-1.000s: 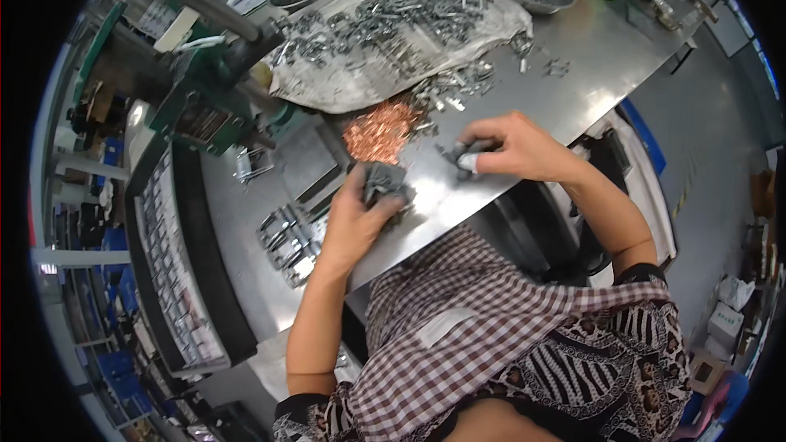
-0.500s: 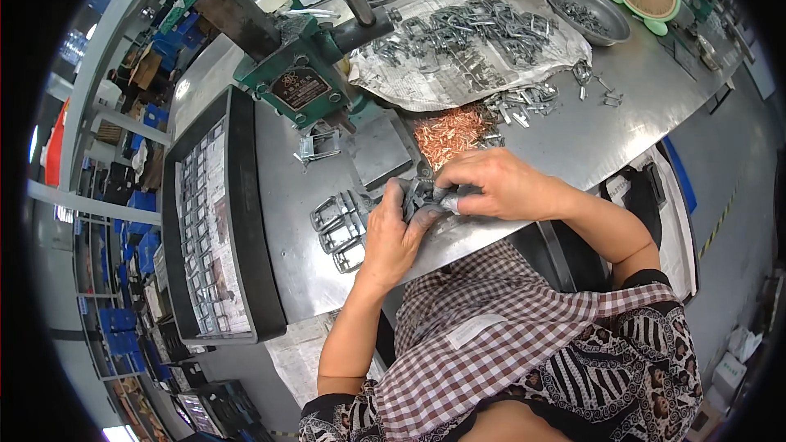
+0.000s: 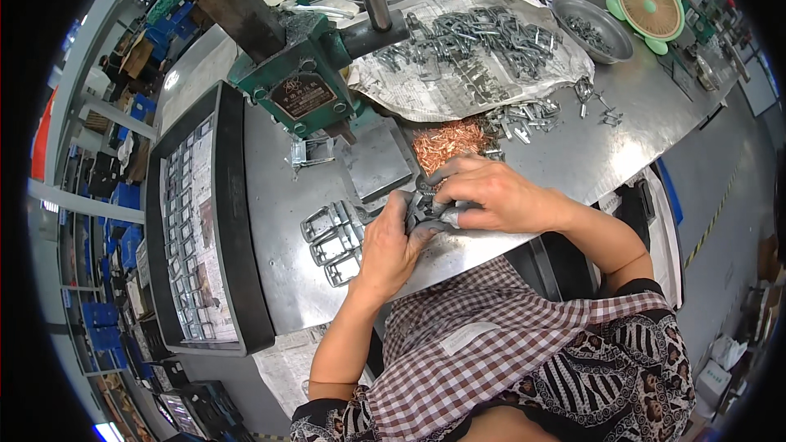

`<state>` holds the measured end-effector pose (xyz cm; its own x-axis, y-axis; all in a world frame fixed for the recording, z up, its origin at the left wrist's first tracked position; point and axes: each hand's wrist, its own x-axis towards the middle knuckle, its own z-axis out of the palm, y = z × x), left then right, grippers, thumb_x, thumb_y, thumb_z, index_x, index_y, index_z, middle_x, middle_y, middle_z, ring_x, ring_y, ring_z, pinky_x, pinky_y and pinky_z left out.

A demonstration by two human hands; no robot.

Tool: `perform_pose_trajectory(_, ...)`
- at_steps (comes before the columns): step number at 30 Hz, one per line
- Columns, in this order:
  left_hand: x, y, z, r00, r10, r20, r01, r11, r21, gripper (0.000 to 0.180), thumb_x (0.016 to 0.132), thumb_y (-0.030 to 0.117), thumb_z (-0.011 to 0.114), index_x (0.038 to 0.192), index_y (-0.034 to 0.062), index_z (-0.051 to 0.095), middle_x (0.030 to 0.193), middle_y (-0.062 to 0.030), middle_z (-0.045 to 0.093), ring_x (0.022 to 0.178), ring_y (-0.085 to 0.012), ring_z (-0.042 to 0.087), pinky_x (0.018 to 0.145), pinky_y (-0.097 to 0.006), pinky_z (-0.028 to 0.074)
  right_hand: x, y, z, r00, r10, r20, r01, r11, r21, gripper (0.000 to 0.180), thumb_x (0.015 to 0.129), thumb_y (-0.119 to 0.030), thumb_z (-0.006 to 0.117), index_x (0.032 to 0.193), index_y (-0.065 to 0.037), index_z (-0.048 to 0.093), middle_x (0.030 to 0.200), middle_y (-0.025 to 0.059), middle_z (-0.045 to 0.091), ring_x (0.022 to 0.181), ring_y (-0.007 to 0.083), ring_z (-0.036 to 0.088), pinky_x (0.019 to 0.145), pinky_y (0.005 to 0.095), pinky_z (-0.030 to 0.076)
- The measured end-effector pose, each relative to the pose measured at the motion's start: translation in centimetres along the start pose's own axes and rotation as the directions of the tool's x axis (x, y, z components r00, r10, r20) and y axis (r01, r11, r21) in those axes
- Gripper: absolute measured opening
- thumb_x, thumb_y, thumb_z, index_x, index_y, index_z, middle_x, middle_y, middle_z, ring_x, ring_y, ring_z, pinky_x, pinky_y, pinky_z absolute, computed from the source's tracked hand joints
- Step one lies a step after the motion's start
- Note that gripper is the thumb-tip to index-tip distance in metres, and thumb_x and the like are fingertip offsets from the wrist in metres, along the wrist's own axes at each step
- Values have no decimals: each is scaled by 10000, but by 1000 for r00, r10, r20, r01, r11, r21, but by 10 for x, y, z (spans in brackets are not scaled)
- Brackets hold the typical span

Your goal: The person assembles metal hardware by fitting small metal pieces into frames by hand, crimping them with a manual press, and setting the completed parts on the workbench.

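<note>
Metal parts (image 3: 420,203) are pinched by left hand (image 3: 388,247) and right hand (image 3: 499,194) together, probably for steadiness, while copper-coloured bits (image 3: 446,145) lie near on worktop (image 3: 565,160), seemingly for easy reach.

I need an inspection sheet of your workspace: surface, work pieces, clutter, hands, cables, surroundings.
Surface: metal bench, with a grey plate on it.
Work pieces: grey metal parts at the hands, partly hidden; copper-coloured pieces just beyond; metal frames left.
Clutter: metal heap on a paper sheet; loose pieces beside it.
Hands: left hand grips the parts; right hand meets them, grip hidden.
Cables: nothing clearly seen.
Surroundings: green press; black-rimmed tray on the left; green fan, far right.
</note>
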<state>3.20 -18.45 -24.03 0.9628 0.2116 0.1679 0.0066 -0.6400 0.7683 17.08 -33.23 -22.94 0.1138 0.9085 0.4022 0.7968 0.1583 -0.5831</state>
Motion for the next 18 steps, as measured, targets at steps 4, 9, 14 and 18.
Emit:
perform_pose_trajectory(4, -2, 1, 0, 1000, 17, -22, -17, 1000, -3, 328, 771, 148, 633, 958, 0, 408, 806, -212, 559, 753, -408, 554, 608, -424, 428, 1, -3, 0, 999, 21, 36, -20, 999, -42, 250, 671, -92, 641, 903, -21, 581, 936, 120, 579, 909, 286, 527, 798, 380, 425)
perform_pose_trajectory(9, -8, 2, 5, 989, 86, -123, -82, 996, 34, 313, 779, 165, 630, 929, -3, 412, 764, -210, 545, 709, -408, 545, 589, -430, 418, 0, -5, 7, 998, -21, 63, 27, 995, -95, 258, 661, -79, 636, 900, -5, 572, 1022, 151, 564, 951, 306, 528, 822, 382, 425)
perform_pose_trajectory(14, -18, -10, 8, 980, 60, -188, -63, 998, -10, 317, 795, 218, 623, 896, -17, 435, 725, -206, 542, 644, -392, 531, 558, -420, 400, -5, -11, 27, 999, 24, -42, -27, 996, -80, 301, 698, -93, 621, 975, -11, 538, 952, 153, 565, 917, 300, 521, 796, 391, 425)
perform_pose_trajectory(18, -22, -12, 0, 982, 8, -186, -21, 997, -69, 300, 786, 209, 633, 860, -23, 458, 678, -200, 554, 625, -372, 545, 554, -408, 404, -3, -22, 36, 971, 207, -115, -195, 974, 112, 391, 716, -69, 593, 1080, -6, 463, 954, 160, 543, 882, 338, 532, 758, 408, 437)
